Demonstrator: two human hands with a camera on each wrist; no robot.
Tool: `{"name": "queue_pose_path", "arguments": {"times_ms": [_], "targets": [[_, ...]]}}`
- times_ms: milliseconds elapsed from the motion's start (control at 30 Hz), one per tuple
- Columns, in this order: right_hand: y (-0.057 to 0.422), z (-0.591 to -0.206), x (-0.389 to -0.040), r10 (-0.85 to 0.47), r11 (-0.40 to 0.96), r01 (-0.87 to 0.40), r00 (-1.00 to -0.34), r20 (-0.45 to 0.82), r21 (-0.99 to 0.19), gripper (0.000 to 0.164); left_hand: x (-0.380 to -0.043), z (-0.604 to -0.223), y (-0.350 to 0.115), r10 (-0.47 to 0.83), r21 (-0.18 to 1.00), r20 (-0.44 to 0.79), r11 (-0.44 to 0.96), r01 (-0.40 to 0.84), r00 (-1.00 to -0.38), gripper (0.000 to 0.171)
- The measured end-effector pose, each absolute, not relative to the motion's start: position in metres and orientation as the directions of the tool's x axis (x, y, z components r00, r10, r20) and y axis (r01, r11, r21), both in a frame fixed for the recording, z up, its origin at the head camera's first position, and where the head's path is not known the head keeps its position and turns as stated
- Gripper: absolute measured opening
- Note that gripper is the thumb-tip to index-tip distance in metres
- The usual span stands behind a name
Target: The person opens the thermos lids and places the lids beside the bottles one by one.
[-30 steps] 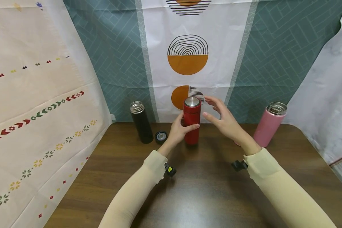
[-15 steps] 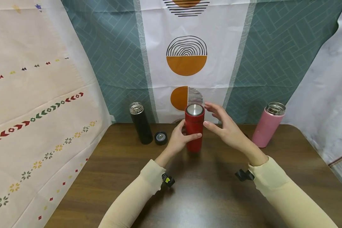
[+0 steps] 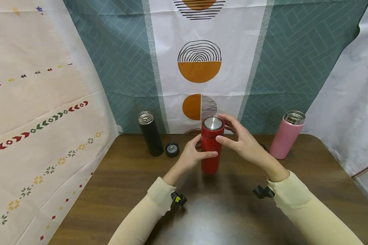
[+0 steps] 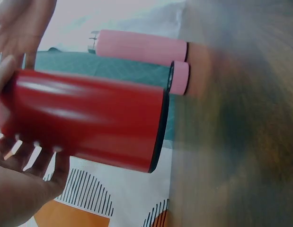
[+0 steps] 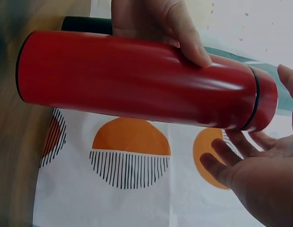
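Note:
My left hand (image 3: 188,157) grips a red thermos bottle (image 3: 210,165) around its middle, thumb across the front. The bottle stands upright with its base over the wooden table. Its red lid (image 3: 213,124), topped by a silver disc, is on the bottle; a dark ring marks the seam in the right wrist view. My right hand (image 3: 243,144) cups loosely about the lid from the right. In the right wrist view its thumb (image 5: 289,81) is apart from the lid, while the fingers (image 5: 231,153) reach beneath it, spread and slightly bent.
A black thermos (image 3: 151,139) without its lid stands back left, with a black lid (image 3: 172,149) beside it. Back right is an open pink thermos (image 3: 284,139); its pink lid (image 4: 181,78) shows in the left wrist view. Patterned cloth (image 3: 199,30) hangs behind the table (image 3: 214,217).
The left hand has brought the red thermos nearer to me and slightly right. My right hand has followed, its thumb and fingers now closer around the lid.

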State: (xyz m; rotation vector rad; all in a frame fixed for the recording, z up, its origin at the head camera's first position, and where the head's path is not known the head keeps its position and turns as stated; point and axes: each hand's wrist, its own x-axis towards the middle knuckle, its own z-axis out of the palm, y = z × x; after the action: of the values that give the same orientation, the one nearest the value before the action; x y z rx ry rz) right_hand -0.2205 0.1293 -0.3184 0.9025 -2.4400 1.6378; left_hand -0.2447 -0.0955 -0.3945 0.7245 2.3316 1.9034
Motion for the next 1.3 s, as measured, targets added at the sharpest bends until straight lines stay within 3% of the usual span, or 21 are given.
{"name": "queue_pose_path", "arguments": {"times_ms": [500, 1033, 1300], "targets": [[0.122, -0.311, -0.228, -0.415, 0.29, -0.477, -0.844, 0.34, -0.83, 0.072, -0.241, -0.39, -0.095, 0.424, 0.928, 0.268, 0.128, 0.35, -0.865, 0.059], [0.12, -0.305, -0.22, -0.347, 0.332, -0.508, -0.849, 0.398, -0.795, 0.058, -0.237, -0.392, -0.097, 0.528, 0.921, 0.268, 0.103, 0.374, -0.806, 0.066], [0.12, -0.305, -0.221, -0.364, 0.353, -0.507, -0.849, 0.384, -0.786, 0.058, -0.236, -0.388, -0.103, 0.541, 0.904, 0.226, 0.193, 0.381, -0.81, 0.066]]}}
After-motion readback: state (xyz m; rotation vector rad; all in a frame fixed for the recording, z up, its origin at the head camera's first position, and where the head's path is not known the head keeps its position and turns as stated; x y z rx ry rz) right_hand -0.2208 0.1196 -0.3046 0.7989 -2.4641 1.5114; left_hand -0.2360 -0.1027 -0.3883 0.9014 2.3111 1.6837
